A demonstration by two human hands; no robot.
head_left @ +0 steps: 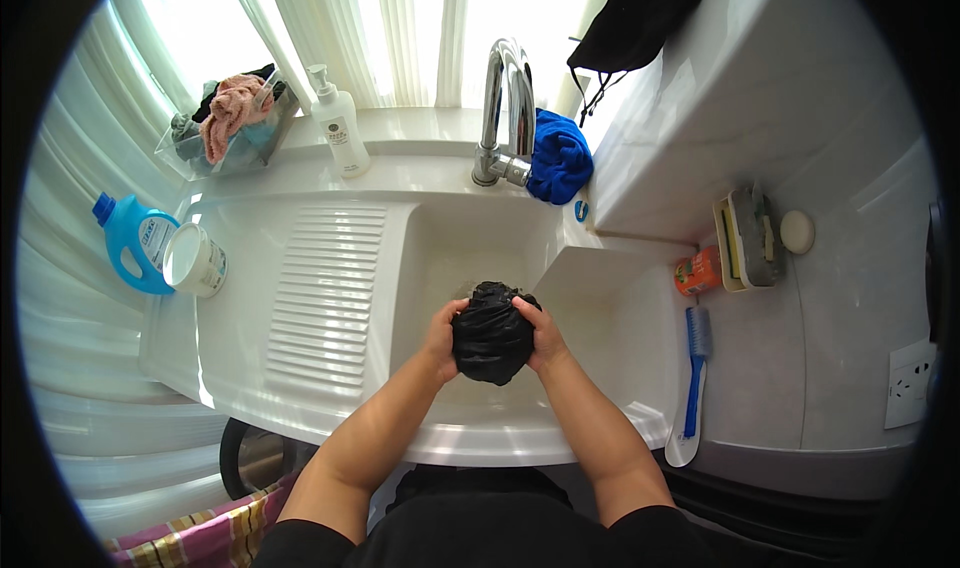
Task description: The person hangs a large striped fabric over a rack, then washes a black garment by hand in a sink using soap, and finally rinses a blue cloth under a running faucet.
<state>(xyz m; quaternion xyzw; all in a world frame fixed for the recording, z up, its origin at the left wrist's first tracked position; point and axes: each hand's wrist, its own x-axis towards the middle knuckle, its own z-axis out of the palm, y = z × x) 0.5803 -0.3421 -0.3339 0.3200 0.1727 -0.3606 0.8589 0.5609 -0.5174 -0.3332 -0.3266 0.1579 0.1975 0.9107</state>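
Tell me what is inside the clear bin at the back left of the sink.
The clear bin holds a pink towel on top, with dark and grey-blue cloths beside it. Whatever lies beneath them is covered.

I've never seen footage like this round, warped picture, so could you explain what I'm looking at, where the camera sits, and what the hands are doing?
There is no machine: a person wears a wide fisheye camera on the head, looking down, which bends straight edges near the rim. The forearms come in from the bottom. The left hand and right hand squeeze a bunched black cloth between them over a white laundry sink, which has a ribbed washboard on its left side. Behind are a chrome tap, a blue cloth and a white pump bottle. Left stands a blue detergent jug; right lies a blue-handled brush.
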